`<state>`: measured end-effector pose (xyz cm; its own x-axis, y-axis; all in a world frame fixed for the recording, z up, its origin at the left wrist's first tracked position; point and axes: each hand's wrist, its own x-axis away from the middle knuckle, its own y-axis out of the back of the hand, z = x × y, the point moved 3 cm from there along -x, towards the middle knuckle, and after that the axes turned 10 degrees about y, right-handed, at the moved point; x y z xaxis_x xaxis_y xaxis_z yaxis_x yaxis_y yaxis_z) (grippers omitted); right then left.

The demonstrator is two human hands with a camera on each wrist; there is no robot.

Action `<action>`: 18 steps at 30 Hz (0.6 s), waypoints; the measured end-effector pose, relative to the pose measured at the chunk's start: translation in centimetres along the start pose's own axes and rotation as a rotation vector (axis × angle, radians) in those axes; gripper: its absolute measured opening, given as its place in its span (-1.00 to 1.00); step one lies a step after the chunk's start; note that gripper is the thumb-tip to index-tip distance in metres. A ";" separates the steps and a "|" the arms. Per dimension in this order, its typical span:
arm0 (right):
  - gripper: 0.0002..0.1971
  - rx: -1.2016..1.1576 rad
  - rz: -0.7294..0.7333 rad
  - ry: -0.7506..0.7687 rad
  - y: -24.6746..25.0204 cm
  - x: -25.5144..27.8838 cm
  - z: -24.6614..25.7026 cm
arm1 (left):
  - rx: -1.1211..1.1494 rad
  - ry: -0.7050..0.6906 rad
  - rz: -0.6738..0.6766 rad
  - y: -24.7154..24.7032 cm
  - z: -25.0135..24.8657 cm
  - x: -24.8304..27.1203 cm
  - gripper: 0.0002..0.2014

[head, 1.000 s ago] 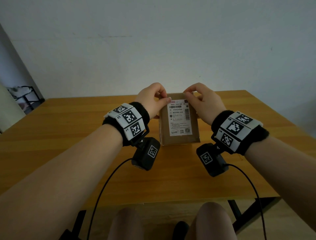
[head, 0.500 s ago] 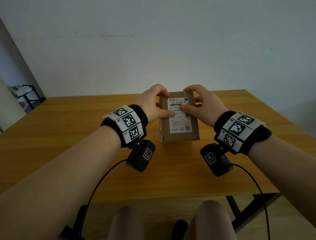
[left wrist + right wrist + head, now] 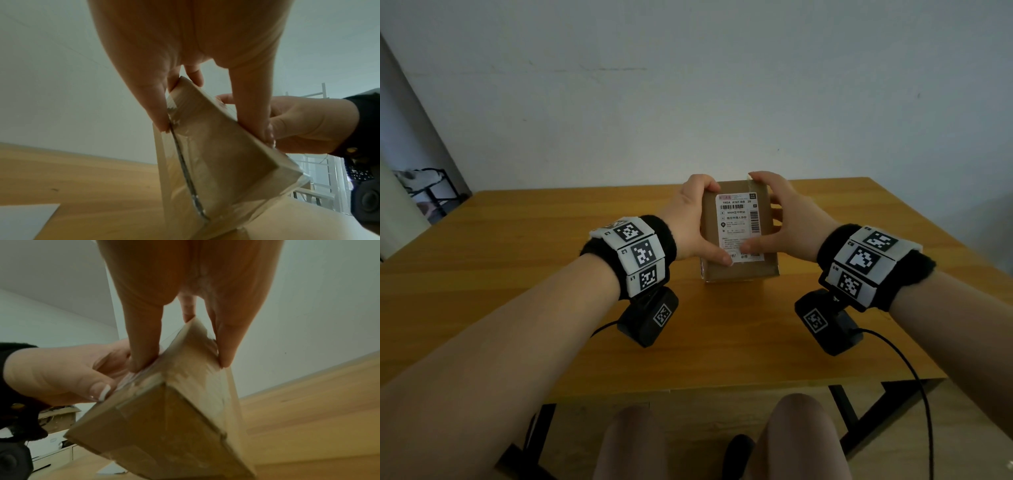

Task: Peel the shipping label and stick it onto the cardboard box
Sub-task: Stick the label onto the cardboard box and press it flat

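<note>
A brown cardboard box [image 3: 739,270] sits at the middle of the wooden table [image 3: 551,308], with the white shipping label [image 3: 736,219] lying flat on its top face. My left hand [image 3: 714,222] grips the box's left side and my right hand [image 3: 763,214] grips its right side. Both thumbs press on the label's lower end. In the left wrist view the fingers [image 3: 156,112] curl under the box [image 3: 216,154], whose taped underside shows. The right wrist view shows the same grip on the box [image 3: 164,418], so it is at least partly off the table.
A white sheet [image 3: 24,219] lies on the table to the left of the box. A plain wall stands behind the table's far edge. A black rack [image 3: 428,192] is on the floor at the far left. Camera cables hang off the table's front edge.
A second ago both hands pinched the label's top edge at the far end of the box. The thumbs then slid down over the label to its near end, and the fingers wrapped round the box's sides.
</note>
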<state>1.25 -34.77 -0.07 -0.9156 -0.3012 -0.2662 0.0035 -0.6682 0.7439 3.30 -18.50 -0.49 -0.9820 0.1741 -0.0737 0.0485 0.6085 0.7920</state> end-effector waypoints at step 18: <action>0.24 -0.127 0.191 -0.049 0.7 0.4 -0.4 | -0.085 0.023 0.066 0.5 0.2 0.1 0.07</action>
<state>1.06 -35.59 0.09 -0.9120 -0.3989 -0.0954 0.2264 -0.6835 0.6940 3.31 -18.03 -0.24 -0.9811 0.1936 -0.0068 0.0985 0.5286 0.8431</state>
